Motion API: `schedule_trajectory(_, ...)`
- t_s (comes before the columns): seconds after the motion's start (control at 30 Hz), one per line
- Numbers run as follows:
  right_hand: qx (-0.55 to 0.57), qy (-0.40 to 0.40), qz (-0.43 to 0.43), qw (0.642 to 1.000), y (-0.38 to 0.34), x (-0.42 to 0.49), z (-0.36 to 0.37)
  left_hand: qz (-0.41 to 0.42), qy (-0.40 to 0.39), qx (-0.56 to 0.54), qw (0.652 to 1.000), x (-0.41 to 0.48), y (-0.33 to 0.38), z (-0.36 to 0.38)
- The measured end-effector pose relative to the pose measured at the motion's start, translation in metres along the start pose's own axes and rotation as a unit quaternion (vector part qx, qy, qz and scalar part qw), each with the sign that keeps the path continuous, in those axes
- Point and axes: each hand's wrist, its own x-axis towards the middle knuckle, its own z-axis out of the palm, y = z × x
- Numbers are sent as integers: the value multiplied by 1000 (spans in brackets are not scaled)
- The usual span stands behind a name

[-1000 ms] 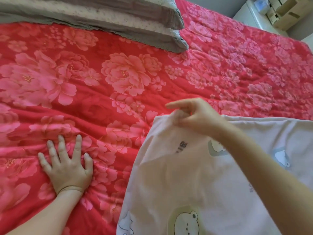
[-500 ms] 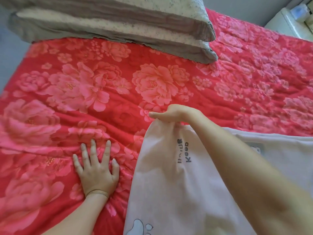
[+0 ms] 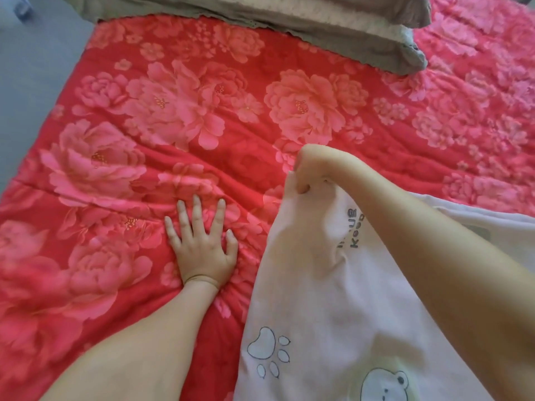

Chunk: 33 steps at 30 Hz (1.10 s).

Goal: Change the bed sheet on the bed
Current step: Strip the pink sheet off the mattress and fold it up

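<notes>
Left hand: The left hand (image 3: 202, 250) lies flat on the red floral cover (image 3: 173, 125), palm down and fingers spread wide. It holds nothing.

Right hand: The right hand (image 3: 311, 169) is up and to the right of the left hand, beyond its fingertips. Its fingers are curled tight around a bunched corner of the pale pink sheet (image 3: 318, 299), which it holds raised above the cover.

Pale pink sheet: It hangs from the right hand's grip and falls back toward the person, passing under the right forearm. Its left edge runs near the left hand's thumb side without touching it.

Prints: Dark lettering (image 3: 354, 230) sits just below the gripping hand. A paw print (image 3: 267, 354) and a bear face (image 3: 385, 386) lie further down the cloth, nearer the person.

Red floral cover: It spreads beneath both hands and is creased into folds around the left hand's fingers.

Pillows: The grey pillows (image 3: 289, 13) lie well beyond both hands, at the far end of the cover.

Floor: The grey floor (image 3: 34, 68) shows far out to the left of the left hand, past the cover's edge.
</notes>
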Motion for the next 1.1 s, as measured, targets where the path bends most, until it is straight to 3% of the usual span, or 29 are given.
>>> schedule_trajectory(0.07,159,116,-99,976,1,-22,-3,-2,-3,-5,1000,0,0,0)
schedule_trajectory(0.1,259,145,-152,943,8,-39,-9,-2,-3,-7,1000,1,0,0)
schedule_trajectory(0.2,506,97,-308,800,30,-72,-26,-4,-4,-9,1000,1,-1,-1)
schedule_trajectory(0.23,492,102,-313,806,31,-66,-25,-2,-2,-12,1000,1,-1,0)
schedule_trajectory(0.33,240,216,-227,919,6,-3,4,9,15,-5,1000,1,-4,5)
schedule_trajectory(0.4,147,224,-170,948,-18,32,35,15,29,2,999,1,-7,10)
schedule_trajectory(0.47,161,311,-122,929,-22,44,61,19,37,-1,999,0,-8,14)
schedule_trajectory(0.6,171,556,-35,813,29,1,96,20,47,-7,999,0,-9,16)
schedule_trajectory(0.67,130,556,13,821,73,-17,118,23,50,-5,998,0,-8,16)
schedule_trajectory(0.77,86,421,61,901,119,-29,135,22,49,-15,998,2,-8,14)
schedule_trajectory(0.83,22,371,64,926,136,-20,131,19,52,-18,998,1,-7,13)
schedule_trajectory(0.9,-8,402,42,915,142,-15,121,16,44,-20,999,2,-6,12)
schedule_trajectory(0.97,2,471,62,880,149,-10,111,18,39,-18,999,1,-6,11)
schedule_trajectory(1.1,11,414,142,899,128,9,121,13,25,-21,999,1,-6,9)
